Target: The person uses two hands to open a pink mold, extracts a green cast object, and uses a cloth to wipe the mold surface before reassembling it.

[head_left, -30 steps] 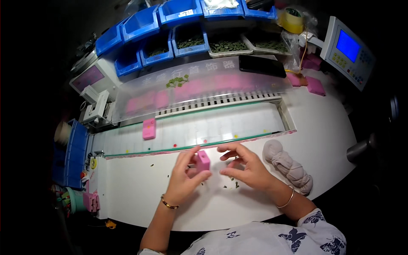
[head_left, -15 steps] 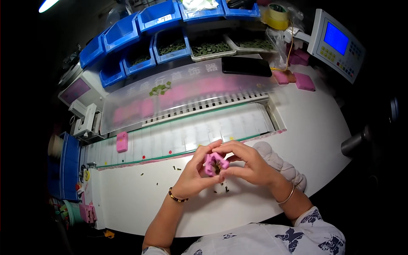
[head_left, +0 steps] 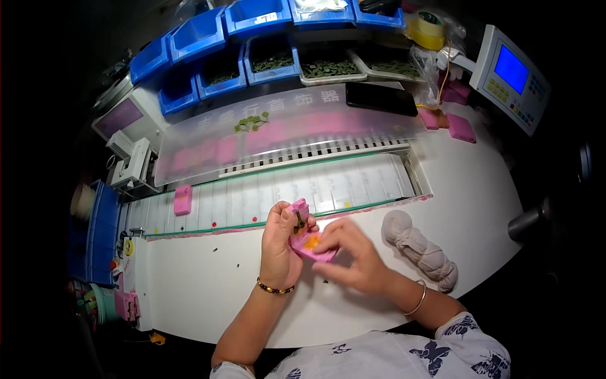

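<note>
Holding one two-part pink mould (head_left: pixel 303 240) open — the left hand (head_left: pixel 278 245).

A white surface (head_left: pixel 189 284) lies brightly lit, with blue bins (head_left: pixel 197 42) rowed behind it and darkness around.

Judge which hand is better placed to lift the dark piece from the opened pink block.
Probably the right hand: its blurred fingers reach toward the pink block, near the dark piece, while the left hand is occupied holding the block.
</note>
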Demonstrator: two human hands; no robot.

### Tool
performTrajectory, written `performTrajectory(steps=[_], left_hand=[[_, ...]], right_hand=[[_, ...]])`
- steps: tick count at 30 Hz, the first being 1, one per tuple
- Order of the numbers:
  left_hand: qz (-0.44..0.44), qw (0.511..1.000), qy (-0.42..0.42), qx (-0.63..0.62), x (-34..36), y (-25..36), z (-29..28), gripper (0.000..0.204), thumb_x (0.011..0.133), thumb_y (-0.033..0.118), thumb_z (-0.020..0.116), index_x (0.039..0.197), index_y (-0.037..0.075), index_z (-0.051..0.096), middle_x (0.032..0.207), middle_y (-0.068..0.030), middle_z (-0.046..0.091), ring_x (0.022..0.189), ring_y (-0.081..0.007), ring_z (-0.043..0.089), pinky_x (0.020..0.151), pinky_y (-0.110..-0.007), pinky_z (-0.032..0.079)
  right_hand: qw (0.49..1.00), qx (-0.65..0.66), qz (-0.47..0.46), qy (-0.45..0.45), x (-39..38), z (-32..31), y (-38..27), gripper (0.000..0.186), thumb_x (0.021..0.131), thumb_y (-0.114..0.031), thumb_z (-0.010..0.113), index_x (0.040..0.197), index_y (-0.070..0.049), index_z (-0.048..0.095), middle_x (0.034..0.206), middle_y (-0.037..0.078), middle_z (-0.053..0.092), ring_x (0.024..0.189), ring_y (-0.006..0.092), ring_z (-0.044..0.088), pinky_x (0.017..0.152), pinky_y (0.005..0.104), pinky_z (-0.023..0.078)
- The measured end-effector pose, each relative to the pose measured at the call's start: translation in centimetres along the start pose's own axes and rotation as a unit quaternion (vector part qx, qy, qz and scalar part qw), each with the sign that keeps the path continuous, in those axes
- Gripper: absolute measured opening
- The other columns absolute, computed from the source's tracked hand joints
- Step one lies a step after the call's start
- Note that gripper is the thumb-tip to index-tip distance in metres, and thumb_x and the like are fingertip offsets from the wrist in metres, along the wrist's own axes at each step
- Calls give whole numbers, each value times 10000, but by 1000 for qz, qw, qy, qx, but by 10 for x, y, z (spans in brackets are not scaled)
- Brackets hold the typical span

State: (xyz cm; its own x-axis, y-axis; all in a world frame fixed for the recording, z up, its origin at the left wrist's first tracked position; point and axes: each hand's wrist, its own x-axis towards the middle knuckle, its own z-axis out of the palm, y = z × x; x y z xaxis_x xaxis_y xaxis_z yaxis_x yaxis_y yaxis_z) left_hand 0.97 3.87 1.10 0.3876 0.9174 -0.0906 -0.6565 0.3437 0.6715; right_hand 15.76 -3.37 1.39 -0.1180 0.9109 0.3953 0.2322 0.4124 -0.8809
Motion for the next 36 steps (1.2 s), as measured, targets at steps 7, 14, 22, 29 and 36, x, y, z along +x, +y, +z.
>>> performTrajectory(steps=[7,14,22,29,36], left_hand=[[-99,992,73,-9,0,-2,-24,316,966,364,542,820,99,451,683,-77,548,538,-159,538,473,-267,437],[-52,986,66,145,-9,-13,-11,221,967,219,467,809,68,494,698,-13,504,584,-104,476,527,-250,401],[-52,991,86,91,-3,-3,-2,292,994,281,488,787,76,477,723,7,458,615,-90,451,556,-245,391],[-142,971,-50,188,-14,3,-3,394,1009,356,458,976,0,624,810,-51,600,653,-106,595,548,-244,491],[-107,967,-99,208,-15,-1,-8,127,925,114,605,905,-4,647,816,-41,641,691,-72,576,611,-217,470]], right_hand=[[996,8,-7,-87,-3,10,-4,277,827,-81,713,1094,-38,652,1024,95,617,773,172,621,681,269,509],[994,-68,-22,80,7,9,-14,259,822,19,675,1077,-23,660,916,77,657,719,122,603,556,227,463],[997,25,-4,73,1,7,-11,158,785,49,695,925,-16,660,848,71,646,682,133,595,592,246,479],[972,-109,-114,172,6,-22,-3,246,710,126,706,877,-50,662,896,61,626,753,167,576,655,270,479],[939,-238,-228,101,4,-16,-1,290,604,84,726,850,-62,679,867,46,643,756,228,592,612,313,503]])
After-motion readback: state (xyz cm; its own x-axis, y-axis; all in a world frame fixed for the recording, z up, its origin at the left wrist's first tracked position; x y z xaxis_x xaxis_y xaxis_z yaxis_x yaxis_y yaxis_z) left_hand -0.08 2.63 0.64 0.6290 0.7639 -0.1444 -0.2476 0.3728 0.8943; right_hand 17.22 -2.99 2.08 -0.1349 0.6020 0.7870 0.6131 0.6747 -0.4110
